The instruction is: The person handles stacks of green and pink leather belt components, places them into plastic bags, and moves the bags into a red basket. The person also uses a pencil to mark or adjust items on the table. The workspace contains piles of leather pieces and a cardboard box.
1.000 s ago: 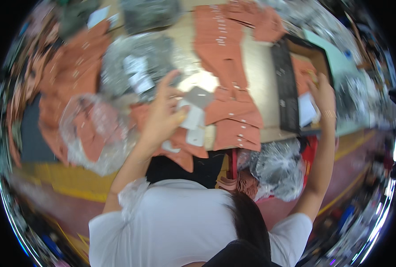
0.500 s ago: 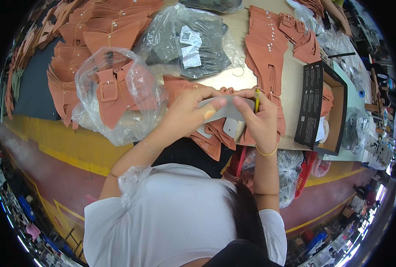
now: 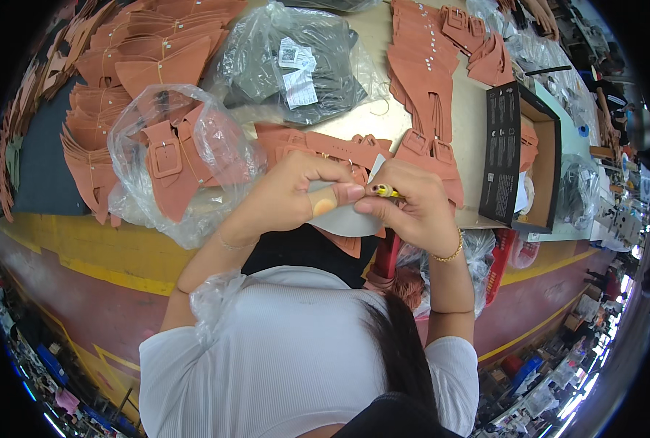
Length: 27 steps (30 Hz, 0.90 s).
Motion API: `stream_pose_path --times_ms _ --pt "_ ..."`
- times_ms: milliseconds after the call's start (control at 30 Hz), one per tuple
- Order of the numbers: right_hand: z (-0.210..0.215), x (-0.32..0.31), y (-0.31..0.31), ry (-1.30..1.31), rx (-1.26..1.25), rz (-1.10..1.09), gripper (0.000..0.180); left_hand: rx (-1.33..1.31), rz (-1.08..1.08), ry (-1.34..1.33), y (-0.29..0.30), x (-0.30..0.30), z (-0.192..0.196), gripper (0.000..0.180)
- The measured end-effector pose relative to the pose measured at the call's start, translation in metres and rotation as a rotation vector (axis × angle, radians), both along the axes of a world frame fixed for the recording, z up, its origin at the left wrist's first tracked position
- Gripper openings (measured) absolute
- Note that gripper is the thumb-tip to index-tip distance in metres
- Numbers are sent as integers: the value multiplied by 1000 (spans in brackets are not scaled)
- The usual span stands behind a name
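Observation:
Both hands meet in front of my chest at the table's near edge. My left hand [image 3: 285, 196] is closed, its thumb and fingers pinching the top edge of a thin, curved, grey-white sheet [image 3: 347, 222]. From the other side, my right hand [image 3: 418, 208] pinches by the same edge, and a slim yellow tool [image 3: 388, 191] is tucked in its fingers, seen nearly end-on. What kind of tool it is cannot be made out. Just beyond the hands lie salmon-coloured straps with covered buckles [image 3: 358, 148], partly hidden by my fingers.
A clear bag [image 3: 186, 157] of salmon buckle pieces lies left, with fanned stacks [image 3: 95, 109] behind it. Beyond is a bag of dark pieces [image 3: 288, 66]. More salmon straps [image 3: 423, 73] run along the right, beside an open black box [image 3: 504, 160].
My hands have drawn closer together and tilted the sheet, which now hangs lower beneath them. The yellow tool has swung from upright to pointing nearly end-on. The view has shifted slightly.

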State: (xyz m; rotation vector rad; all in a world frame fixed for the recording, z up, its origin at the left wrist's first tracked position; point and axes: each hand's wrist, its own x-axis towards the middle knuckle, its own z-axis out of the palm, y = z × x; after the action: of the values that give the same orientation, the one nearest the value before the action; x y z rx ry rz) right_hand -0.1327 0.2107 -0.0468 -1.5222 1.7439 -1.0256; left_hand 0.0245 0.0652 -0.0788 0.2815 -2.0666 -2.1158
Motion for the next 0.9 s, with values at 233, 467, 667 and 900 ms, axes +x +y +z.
stream_pose_path --times_ms 233,467,667,900 --pt "-8 -12 3 -188 136 -123 31 125 152 -139 3 -6 2 22" --pt "-27 -9 9 -493 269 -291 35 369 167 -268 7 -8 -5 27" --pt "-21 -8 13 -538 364 -222 27 461 184 -339 18 -11 2 29" --pt "-20 9 12 -519 257 -352 27 510 398 -79 38 -7 -18 27"
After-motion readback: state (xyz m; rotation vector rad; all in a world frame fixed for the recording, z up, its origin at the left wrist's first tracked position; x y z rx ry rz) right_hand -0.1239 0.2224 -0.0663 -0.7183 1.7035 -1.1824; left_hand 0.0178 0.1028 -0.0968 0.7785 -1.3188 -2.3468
